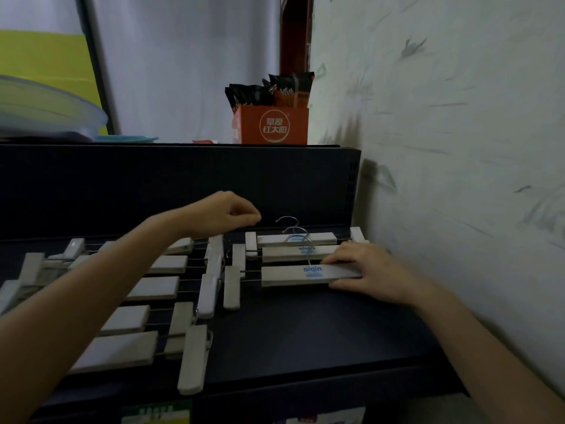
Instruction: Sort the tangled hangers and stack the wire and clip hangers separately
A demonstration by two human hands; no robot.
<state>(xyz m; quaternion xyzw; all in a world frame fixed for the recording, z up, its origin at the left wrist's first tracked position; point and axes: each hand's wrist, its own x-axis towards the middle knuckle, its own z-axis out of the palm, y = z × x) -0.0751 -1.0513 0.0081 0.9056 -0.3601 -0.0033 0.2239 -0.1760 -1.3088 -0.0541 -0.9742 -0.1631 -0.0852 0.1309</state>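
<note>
Step in hand, by judgement: squaring the clip-hanger stack [296, 239] at the table's [305, 347] right rear corner. The right hand [363, 270] has fingers and thumb closed on the end of the front clip hanger [293, 275]. The left hand [226, 212] hovers near the rear edge, fingers curled; whether they pinch anything cannot be told. The next move calls for freeing one hanger from the overlapped row [153, 283] at the left side.

Matt pale wooden clip hangers [308, 275]; shiny metal hooks [287, 221].
</note>
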